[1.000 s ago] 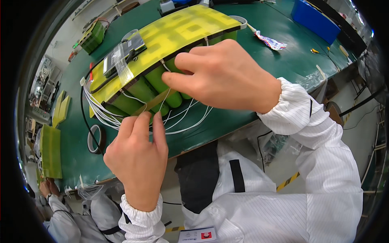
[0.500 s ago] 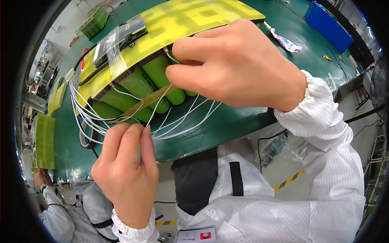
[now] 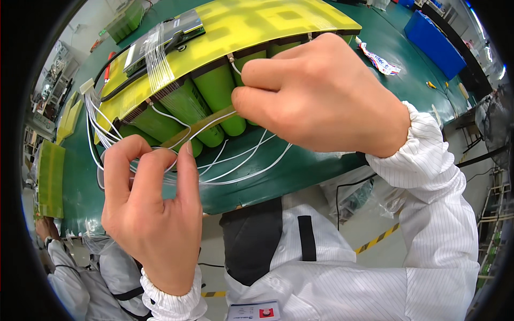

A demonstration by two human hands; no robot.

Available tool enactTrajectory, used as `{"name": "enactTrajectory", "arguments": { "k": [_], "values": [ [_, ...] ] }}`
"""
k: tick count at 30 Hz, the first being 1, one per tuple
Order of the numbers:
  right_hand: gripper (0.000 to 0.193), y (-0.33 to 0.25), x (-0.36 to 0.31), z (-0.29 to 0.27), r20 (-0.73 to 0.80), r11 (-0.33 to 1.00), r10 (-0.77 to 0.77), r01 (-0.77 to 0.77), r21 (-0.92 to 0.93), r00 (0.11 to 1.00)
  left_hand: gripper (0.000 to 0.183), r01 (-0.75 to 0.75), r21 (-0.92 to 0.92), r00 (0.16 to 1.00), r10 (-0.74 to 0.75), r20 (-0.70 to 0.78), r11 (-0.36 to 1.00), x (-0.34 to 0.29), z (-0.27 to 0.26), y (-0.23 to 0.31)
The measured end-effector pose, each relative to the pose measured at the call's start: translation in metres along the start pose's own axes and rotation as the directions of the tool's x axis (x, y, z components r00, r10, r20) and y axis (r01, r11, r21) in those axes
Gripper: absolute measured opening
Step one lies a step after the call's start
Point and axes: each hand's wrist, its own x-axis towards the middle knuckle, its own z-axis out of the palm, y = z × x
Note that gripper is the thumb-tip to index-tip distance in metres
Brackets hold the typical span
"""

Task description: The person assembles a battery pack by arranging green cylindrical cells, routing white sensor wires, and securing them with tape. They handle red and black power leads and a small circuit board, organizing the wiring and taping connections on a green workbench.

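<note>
A green-celled battery pack (image 3: 219,88) with a yellow top board (image 3: 251,24) stands on the bench before me. My right hand (image 3: 326,99) is closed in front of its side, pinching a white wire (image 3: 211,124) between thumb and forefinger. Lower left, my left hand (image 3: 152,208) has thumb and forefinger on the same wire. A strip of amber tape (image 3: 198,131) runs along the cells up to my right fingertips. Several white wires fan out from a white plug (image 3: 87,86); some pass behind my left fingers. One wire is joined to a metal tab (image 3: 231,57) below the board.
Clear tape holds a circuit module (image 3: 166,43) on the board. A crumpled tube (image 3: 379,60) and a blue box (image 3: 435,45) are on the green bench (image 3: 300,171), right. Green packs and yellow boards (image 3: 51,179) stand left. A co-worker's sleeve (image 3: 67,257) shows lower left.
My left hand has moved up and left, its fingers spreading more. The wire between my hands now runs flatter, along the tape strip. My right hand has shifted slightly right and down.
</note>
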Motion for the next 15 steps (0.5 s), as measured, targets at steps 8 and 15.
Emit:
{"name": "enactTrajectory", "arguments": {
  "k": [8,15],
  "values": [
    [0.025,0.001,0.0,0.007,-0.031,0.996,0.023,-0.02,0.084,0.999,0.019,-0.039,0.093,0.999,0.039,0.004,0.995,0.0,0.007,-0.007],
    [0.031,-0.004,0.002,0.013,-0.027,0.997,0.053,-0.051,0.065,0.998,0.019,-0.033,0.171,0.997,0.02,0.077,0.985,-0.001,0.005,-0.005]
  ]
}}
